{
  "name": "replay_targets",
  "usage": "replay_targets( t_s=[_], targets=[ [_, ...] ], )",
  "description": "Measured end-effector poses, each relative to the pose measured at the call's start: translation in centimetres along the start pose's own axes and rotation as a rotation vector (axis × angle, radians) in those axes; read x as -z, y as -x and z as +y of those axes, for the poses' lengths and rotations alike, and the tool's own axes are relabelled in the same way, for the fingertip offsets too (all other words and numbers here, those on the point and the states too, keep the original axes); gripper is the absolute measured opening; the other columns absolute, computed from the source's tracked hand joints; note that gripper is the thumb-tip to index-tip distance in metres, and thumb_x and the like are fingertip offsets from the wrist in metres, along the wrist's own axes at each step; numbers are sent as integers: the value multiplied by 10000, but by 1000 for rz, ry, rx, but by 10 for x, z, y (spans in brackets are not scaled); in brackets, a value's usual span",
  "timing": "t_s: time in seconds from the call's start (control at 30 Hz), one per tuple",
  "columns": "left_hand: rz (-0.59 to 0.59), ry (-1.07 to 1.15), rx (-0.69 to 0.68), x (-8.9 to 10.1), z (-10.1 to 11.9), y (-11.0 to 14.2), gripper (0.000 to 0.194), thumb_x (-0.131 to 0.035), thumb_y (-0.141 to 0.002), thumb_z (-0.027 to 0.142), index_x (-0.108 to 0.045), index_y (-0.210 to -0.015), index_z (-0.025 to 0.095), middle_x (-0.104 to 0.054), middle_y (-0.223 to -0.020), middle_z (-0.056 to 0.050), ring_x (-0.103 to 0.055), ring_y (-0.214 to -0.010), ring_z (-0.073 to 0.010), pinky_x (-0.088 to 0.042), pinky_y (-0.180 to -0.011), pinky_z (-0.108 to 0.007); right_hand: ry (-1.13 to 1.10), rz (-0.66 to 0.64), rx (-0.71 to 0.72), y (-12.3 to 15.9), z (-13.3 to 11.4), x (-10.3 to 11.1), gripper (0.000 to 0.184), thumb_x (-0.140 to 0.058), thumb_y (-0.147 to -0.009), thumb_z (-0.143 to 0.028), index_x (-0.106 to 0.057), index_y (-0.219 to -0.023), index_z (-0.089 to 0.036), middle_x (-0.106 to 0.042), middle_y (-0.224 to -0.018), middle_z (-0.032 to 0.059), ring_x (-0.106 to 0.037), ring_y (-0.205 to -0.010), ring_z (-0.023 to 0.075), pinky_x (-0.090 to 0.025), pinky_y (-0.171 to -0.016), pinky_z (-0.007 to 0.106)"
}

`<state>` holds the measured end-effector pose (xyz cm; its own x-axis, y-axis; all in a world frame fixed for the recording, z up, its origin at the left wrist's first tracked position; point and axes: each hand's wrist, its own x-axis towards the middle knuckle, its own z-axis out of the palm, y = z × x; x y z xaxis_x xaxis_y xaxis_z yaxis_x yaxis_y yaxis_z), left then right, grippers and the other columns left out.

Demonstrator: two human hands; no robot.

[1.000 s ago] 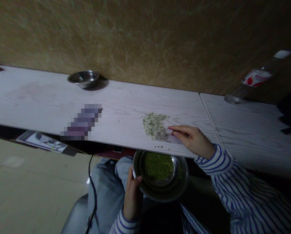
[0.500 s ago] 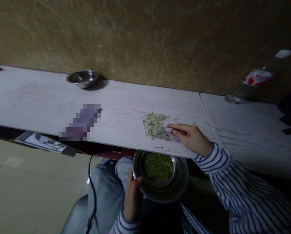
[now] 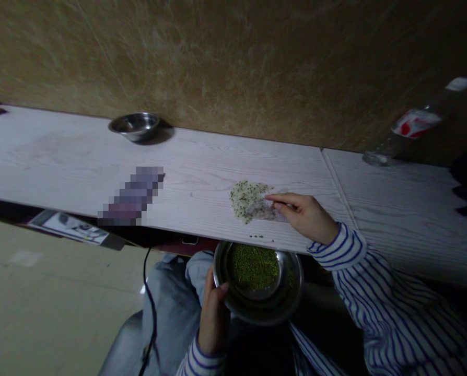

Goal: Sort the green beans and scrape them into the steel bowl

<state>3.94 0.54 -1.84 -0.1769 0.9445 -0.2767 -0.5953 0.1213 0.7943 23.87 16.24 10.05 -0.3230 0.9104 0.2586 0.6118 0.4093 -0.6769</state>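
Observation:
My left hand [image 3: 213, 308] is closed on the left rim of a steel bowl [image 3: 292, 300], which is tilted below the table's front edge. Green mung beans [image 3: 255, 266] lie inside it. Over the table, my right hand [image 3: 306, 211] pinches a thin, see-through flat piece [image 3: 270, 210], like a plastic card or sheet; its exact kind is unclear. Its left end lies at a flat pile of white rice-like grains mixed with green beans [image 3: 246, 196]. Several loose beans [image 3: 257, 236] sit between the pile and the table edge.
A second, smaller steel bowl [image 3: 135, 127] stands by the wall. A blurred-out flat object [image 3: 133, 196] lies at the table's front left. At the right back is a clear bottle [image 3: 416, 124] with a red and white label. A black cable [image 3: 151, 303] hangs below the table [image 3: 202, 172].
My right hand has shifted slightly up and to the left with the see-through piece, deeper over the pile's lower right. My left hand and the bowl have stayed practically still.

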Motion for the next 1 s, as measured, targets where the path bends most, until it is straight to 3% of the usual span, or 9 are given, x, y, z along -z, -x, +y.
replay_targets(
  t_s=[1.0],
  targets=[
    [11,27,17,-2,2,2,548,-618,-837,326,-600,-1383,291,-626,-1399,-35,-472,-1366,-322,-309,-1169,-463,-80,-115,-46,11,0,7,318,-566,-874,-164,-773,-1107,-229,-788,-1091,50,-742,-958,189,-601,-894,340]
  ],
)
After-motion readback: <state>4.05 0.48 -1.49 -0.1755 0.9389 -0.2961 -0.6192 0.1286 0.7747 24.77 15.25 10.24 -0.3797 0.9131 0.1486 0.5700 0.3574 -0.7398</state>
